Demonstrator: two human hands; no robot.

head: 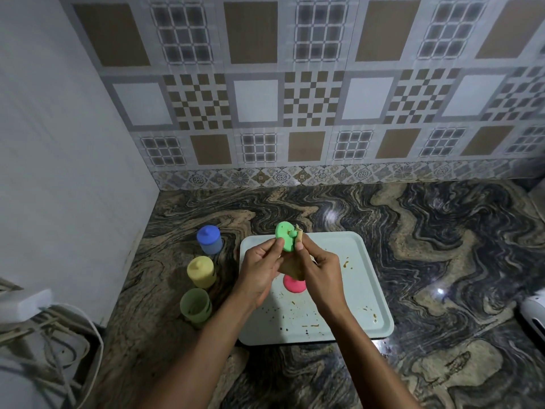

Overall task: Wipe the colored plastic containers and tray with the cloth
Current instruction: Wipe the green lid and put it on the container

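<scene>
The left hand [259, 270] is pinching a round green plastic lid [284, 240] by its edge, its grip curled tight, above the far edge of the pale rectangular plastic tray [354, 261]. The right hand [321, 276] is holding a tan cloth [292, 267], its grip pressing the cloth against the lid. A pink round plastic piece [295, 286] is lying on the stained tray beneath. A blue lidded plastic container [209, 240], a yellow lidded plastic container [201, 271] and an open green plastic container [195, 305] are standing on the marbled worktop [442, 231] just left of the tray.
</scene>
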